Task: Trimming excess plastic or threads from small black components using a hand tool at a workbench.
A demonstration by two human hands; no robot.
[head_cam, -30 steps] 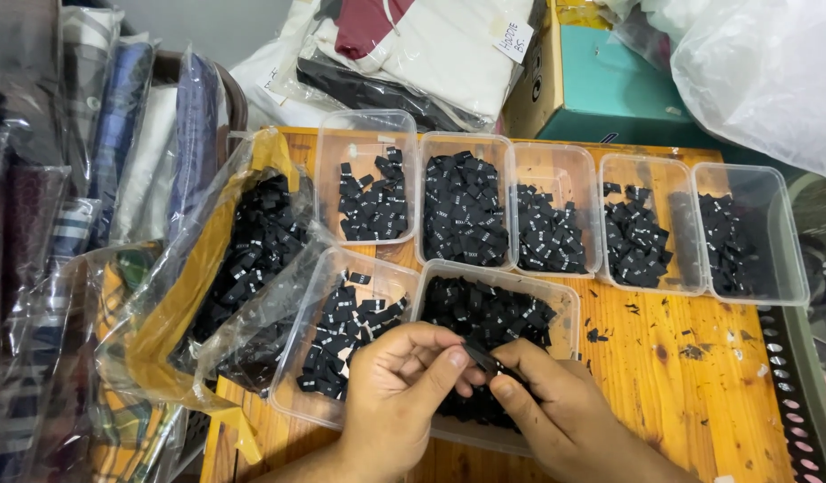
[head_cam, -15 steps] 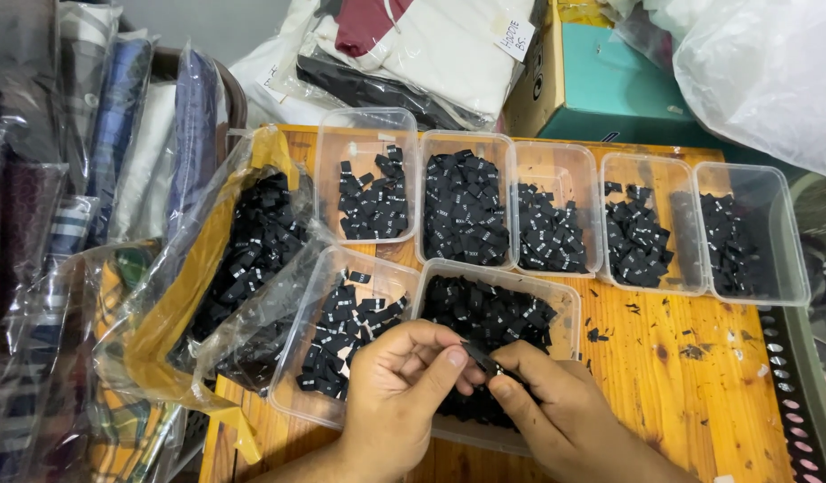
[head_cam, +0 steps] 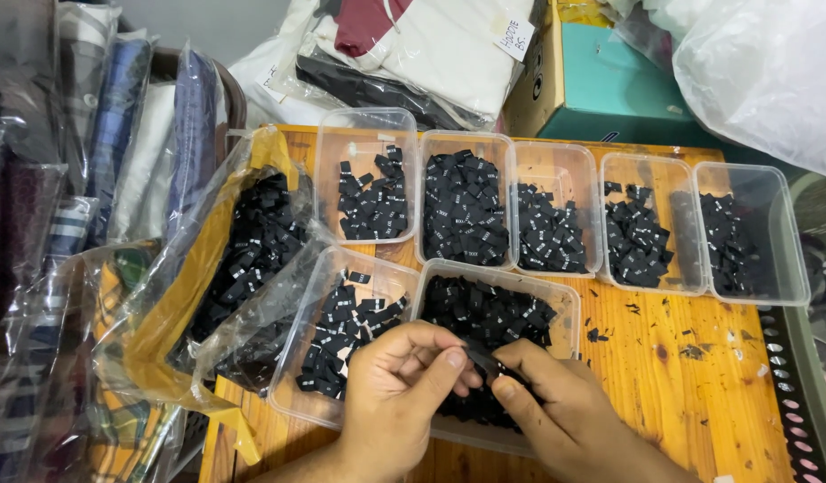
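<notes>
My left hand [head_cam: 404, 394] and my right hand [head_cam: 547, 402] meet above a clear plastic tub [head_cam: 569, 309] filled with small black fabric tags. Both pinch one small black tag [head_cam: 481, 358] between thumbs and fingertips. A second tub [head_cam: 319, 295] of the same tags sits just left of it, tilted. Behind stands a row of several clear tubs [head_cam: 556, 156], each holding black tags. A yellow-lined plastic bag [head_cam: 171, 304] at the left spills more black tags.
All of it rests on a wooden table [head_cam: 690, 394] with stray scraps. Folded clothes in plastic sleeves [head_cam: 91, 134] stack at the left, wrapped garments [head_cam: 413, 45] and a teal cardboard box [head_cam: 609, 89] lie behind, and a white plastic bag [head_cam: 770, 72] is at the right.
Both hands have stayed over the front tub, with fingers shifting slightly on the black tag. Nothing else moved.
</notes>
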